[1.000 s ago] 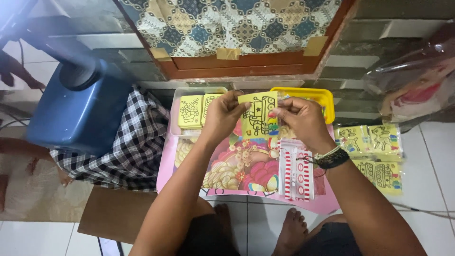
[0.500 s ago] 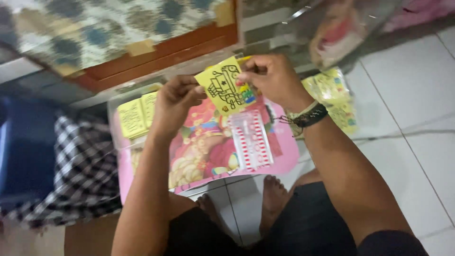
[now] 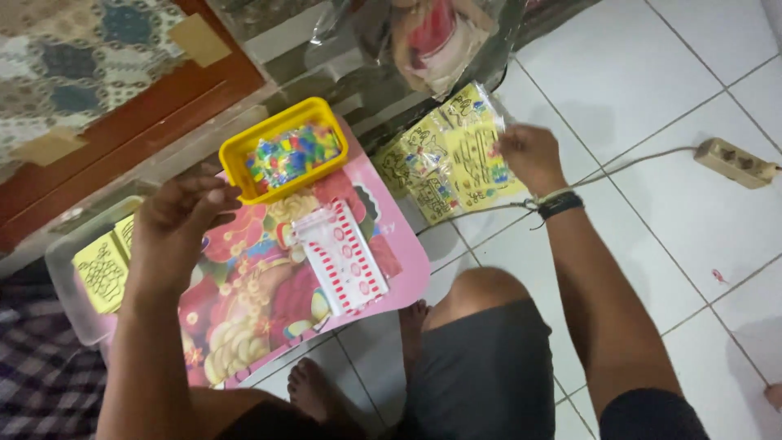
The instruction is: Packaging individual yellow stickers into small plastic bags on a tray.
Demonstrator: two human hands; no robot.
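Here the right hand (image 3: 528, 153) pinches the edge of a yellow printed sheet in clear plastic (image 3: 476, 155) lying on the white tiled floor (image 3: 668, 98). The left hand (image 3: 177, 224), fingers curled loosely and holding nothing, hovers beside the yellow plastic tray of coloured bits (image 3: 236, 159).

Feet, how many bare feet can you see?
2: one foot on the tile beside the raised knee, another below the pink sheet's edge. Parts are hidden by the legs.
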